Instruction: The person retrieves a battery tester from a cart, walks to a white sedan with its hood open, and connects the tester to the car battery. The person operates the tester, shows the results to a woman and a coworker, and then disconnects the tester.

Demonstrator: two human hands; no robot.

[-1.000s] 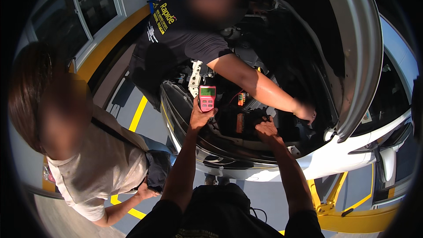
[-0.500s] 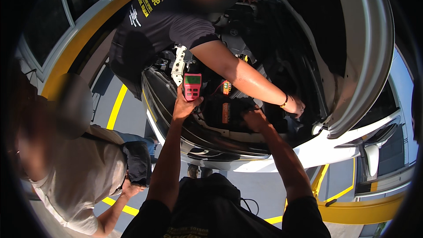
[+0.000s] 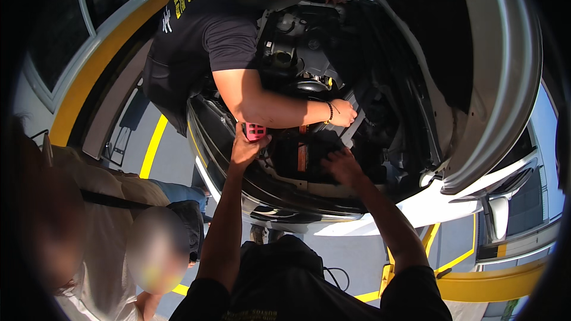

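The left hand (image 3: pixel 244 150) grips the pink meter (image 3: pixel 254 132), best held clear of the co-worker's forearm (image 3: pixel 288 111) hiding its top; whether the right hand (image 3: pixel 344 167) holds anything cannot be told.

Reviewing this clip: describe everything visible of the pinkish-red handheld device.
The handheld device has a pinkish-red, plastic-looking case with dark buttons facing the camera. The left hand grips its lower part, holding it over the front of the engine bay. A co-worker's forearm hides its upper part; whether they touch is unclear.
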